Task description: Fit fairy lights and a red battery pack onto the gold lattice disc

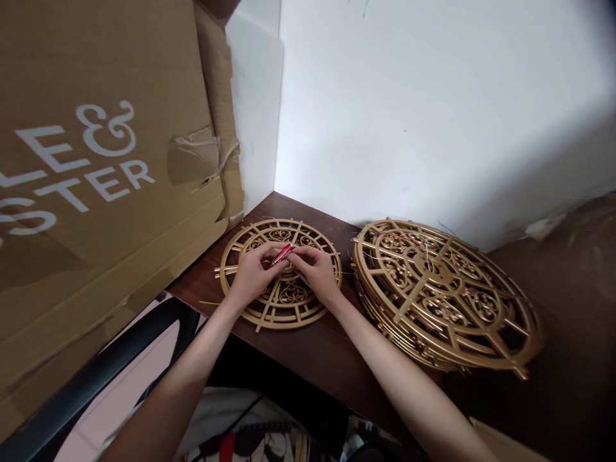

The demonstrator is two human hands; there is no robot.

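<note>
A: Held between both hands, over the middle of a round gold openwork plastic frame [280, 272] lying flat on the dark brown wooden tabletop [308, 350]: 1 small red cylindrical part [282, 254].

B: Left hand [253, 274]?

A: Pinched shut on the left end of the red part. Right hand [315, 268] narrowed too, fingertips [294, 258] closed on the other end. Probably gripped from 2 sides for steadiness just above the hub.

B: And at the right?

A: A stack of matching gold round openwork frames [445, 294], just beside the single one and apart from it, with thin coloured wires [423, 247] at the hub. Likely piled within easy reach.

B: Any writing?

A: White letters on the big brown cardboard box [106, 160] leaning at the left: "LE &" over "STER", both cut off by the edge. Brown tape [195, 157] over a torn flap. Nothing legible on the red part.
</note>
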